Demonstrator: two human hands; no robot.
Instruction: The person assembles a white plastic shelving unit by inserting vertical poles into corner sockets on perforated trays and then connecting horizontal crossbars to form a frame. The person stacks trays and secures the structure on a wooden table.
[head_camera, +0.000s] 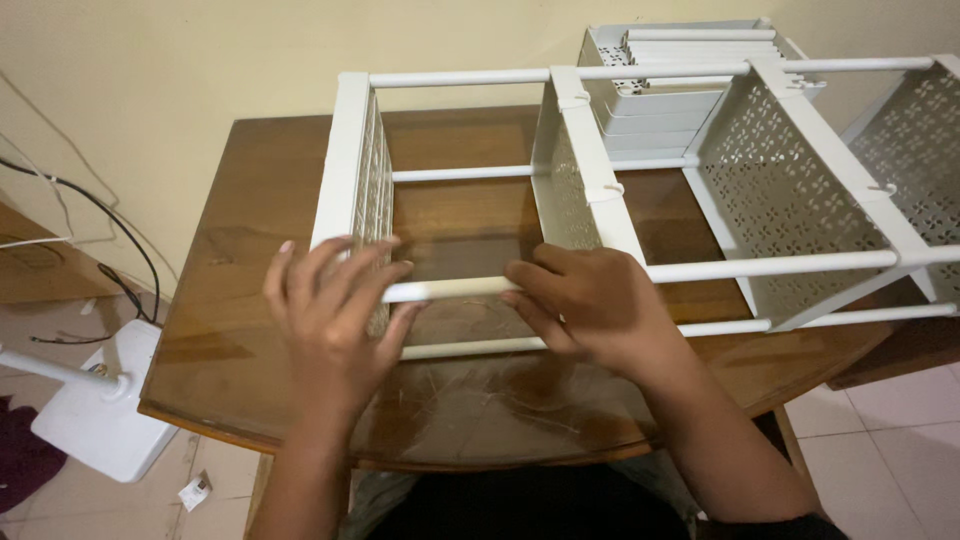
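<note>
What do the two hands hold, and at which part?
Both hold the white shelf rack lying on its side: left hand at its end panel and front rod, right hand at the second panel's corner.

Beyond your work you see a brown wooden table (250, 330), a white fan base (95, 410) on the tiled floor (880, 460), black cables (110, 235) along the cream wall (200, 60), and a paper scrap (193, 490).

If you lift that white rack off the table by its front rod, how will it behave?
The white rack probably lifts lightly: perforated panels, thin rods. It may flex or rack sideways, since the rods only slot into the panels. Held by both hands at one end, the far end would likely sag.
</note>
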